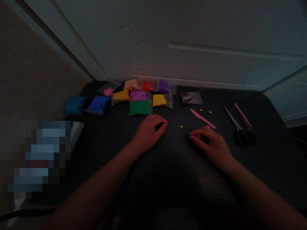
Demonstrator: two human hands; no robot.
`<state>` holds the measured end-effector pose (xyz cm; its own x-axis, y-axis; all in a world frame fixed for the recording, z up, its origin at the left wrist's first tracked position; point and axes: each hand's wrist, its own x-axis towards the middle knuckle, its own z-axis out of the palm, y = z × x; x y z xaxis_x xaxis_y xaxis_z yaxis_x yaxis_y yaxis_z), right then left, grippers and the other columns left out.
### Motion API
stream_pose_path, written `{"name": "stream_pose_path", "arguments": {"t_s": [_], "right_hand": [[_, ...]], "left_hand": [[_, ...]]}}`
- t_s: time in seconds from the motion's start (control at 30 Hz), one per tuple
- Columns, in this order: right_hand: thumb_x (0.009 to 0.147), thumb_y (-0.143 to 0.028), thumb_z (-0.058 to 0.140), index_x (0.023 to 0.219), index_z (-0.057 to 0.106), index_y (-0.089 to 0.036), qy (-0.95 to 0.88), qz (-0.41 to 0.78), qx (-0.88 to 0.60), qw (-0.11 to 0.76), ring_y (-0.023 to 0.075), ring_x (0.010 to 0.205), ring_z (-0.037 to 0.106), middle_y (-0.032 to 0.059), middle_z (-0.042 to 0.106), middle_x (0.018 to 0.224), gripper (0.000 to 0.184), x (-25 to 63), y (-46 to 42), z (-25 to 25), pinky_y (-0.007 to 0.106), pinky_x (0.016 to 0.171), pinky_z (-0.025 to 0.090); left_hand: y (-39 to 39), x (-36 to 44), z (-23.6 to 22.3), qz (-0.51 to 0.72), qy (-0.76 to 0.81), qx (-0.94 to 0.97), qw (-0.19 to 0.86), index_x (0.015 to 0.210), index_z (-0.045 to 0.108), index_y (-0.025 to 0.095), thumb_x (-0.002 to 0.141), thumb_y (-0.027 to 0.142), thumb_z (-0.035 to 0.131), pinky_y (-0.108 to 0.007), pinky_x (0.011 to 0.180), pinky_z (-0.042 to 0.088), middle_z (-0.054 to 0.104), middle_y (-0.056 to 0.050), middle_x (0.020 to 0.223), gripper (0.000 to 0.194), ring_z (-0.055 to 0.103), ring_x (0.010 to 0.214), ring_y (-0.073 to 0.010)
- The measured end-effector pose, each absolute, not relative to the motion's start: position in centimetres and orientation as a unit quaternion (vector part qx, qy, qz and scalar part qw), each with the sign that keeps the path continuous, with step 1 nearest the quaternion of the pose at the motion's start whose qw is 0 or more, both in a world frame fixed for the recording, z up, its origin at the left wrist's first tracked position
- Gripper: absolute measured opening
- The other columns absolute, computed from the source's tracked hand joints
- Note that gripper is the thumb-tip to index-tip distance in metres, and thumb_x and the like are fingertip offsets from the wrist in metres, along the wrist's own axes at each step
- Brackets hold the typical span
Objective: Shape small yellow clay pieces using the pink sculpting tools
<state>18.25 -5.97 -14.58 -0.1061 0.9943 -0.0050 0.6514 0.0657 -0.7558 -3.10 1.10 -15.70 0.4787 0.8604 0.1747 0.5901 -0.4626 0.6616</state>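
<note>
My left hand (150, 131) rests on the dark table, thumb and fingertips pressed together; whatever may be between them is hidden. Right of it, my right hand (213, 145) is closed in a similar pinch, and I cannot make out anything in its fingers. Between the two lies a tiny yellow piece (181, 126), apart from both. Just beyond my right hand is a pink plastic modelling knife (202, 118). Two more tiny pieces, a yellow-green one (200, 110) and another (210, 112), lie past the knife.
Bags of coloured modelling clay, including a green bag (139, 108) and a blue bag (98, 104), line the table's back left. A dark bag (191, 98) lies farther right. Black-handled scissors (237, 127) and a pink tool (243, 116) lie right. A white panel (192, 28) stands behind.
</note>
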Motion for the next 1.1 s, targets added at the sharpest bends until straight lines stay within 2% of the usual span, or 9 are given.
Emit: {"name": "stream_pose_path", "arguments": {"t_s": [0.4,0.67,0.87,1.0,1.1], "right_hand": [[0.079,-0.029,0.049,0.081,0.057,-0.021,-0.647,0.37,-0.608,0.273,0.0112,0.063,0.046,-0.0011,0.049,0.07,0.012,18.4,-5.7,-14.3,0.024,0.059,0.036],[0.073,-0.032,0.055,0.076,0.058,-0.018,-0.566,0.421,-0.584,0.402,0.0098,0.056,0.042,-0.0033,0.046,0.061,0.015,18.5,-4.8,-14.2,0.022,0.053,0.033],[0.072,-0.035,0.056,0.077,0.057,-0.018,-0.563,0.362,-0.531,0.52,0.0111,0.065,0.048,-0.0024,0.053,0.069,0.017,19.7,-2.2,-6.5,0.023,0.06,0.036],[0.069,-0.033,0.061,0.076,0.059,-0.02,-0.538,0.328,-0.473,0.616,0.0118,0.068,0.05,-0.002,0.056,0.071,0.015,19.5,-1.1,-2.7,0.023,0.064,0.037],[0.07,-0.031,0.061,0.077,0.058,-0.021,-0.516,0.338,-0.461,0.638,0.0112,0.069,0.049,-0.0034,0.055,0.072,0.012,19.1,-0.6,-2.5,0.022,0.065,0.037]], "left_hand": [[1.2,-3.2,-15.6,0.259,0.436,0.813,0.287,0.085,0.059,0.019,0.081,0.025,0.043,-0.032,0.082,0.04,0.059,-0.002,0.087,0.018,0.052,0.087,-0.015],[1.2,-3.7,-15.4,0.303,0.477,0.771,0.293,0.093,0.058,0.021,0.08,0.032,0.042,-0.035,0.08,0.043,0.059,-0.005,0.096,0.023,0.053,0.09,-0.0184],[3.6,-3.1,-9.3,0.399,0.485,0.728,0.277,0.088,0.061,0.02,0.073,0.037,0.053,-0.036,0.085,0.039,0.06,-0.004,0.096,0.024,0.053,0.093,-0.0205],[4.3,-0.2,-4.4,0.547,0.426,0.594,0.408,0.091,0.06,0.019,0.068,0.039,0.058,-0.027,0.066,0.044,0.062,-0.001,0.077,0.03,0.056,0.072,-0.0159],[4.1,1.7,-2.4,0.576,0.362,0.611,0.405,0.075,0.061,0.017,0.067,0.034,0.061,-0.025,0.07,0.042,0.06,-0.002,0.081,0.019,0.055,0.076,-0.0149]]}}
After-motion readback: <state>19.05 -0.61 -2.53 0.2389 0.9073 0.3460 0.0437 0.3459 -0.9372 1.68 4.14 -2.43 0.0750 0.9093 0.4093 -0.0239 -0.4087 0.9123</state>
